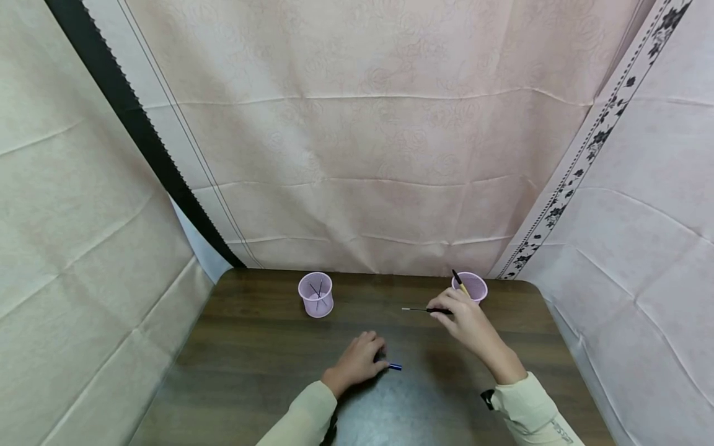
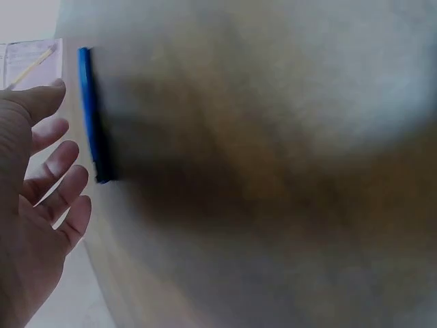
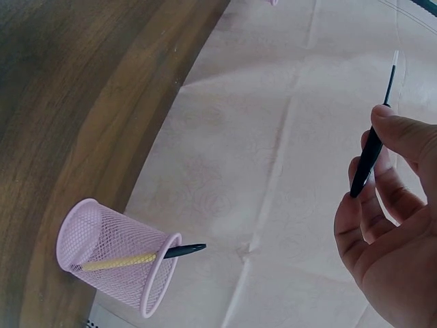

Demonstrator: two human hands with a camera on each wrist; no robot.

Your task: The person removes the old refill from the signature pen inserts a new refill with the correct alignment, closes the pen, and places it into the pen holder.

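My left hand (image 1: 359,359) is low over the table's middle, its fingers loosely bent. Beside its thumb lies a slim blue pen-like stick (image 1: 395,367); in the left wrist view a gap separates this blue stick (image 2: 89,116) from the fingertips. My right hand (image 1: 465,319) is raised near the right-hand pink mesh cup (image 1: 476,287). Between thumb and fingers it pinches a slim black-handled tool (image 3: 369,160) with a thin shaft and pale tip, too small to name. Leaning in that cup is a yellow stick (image 3: 123,262) with a black end.
Another pink mesh cup (image 1: 318,308) stands at the table's back left, with thin dark sticks showing in it. The brown wooden table (image 1: 234,371) ends at a hanging pale cloth (image 1: 357,186). More cloth hangs at both sides.
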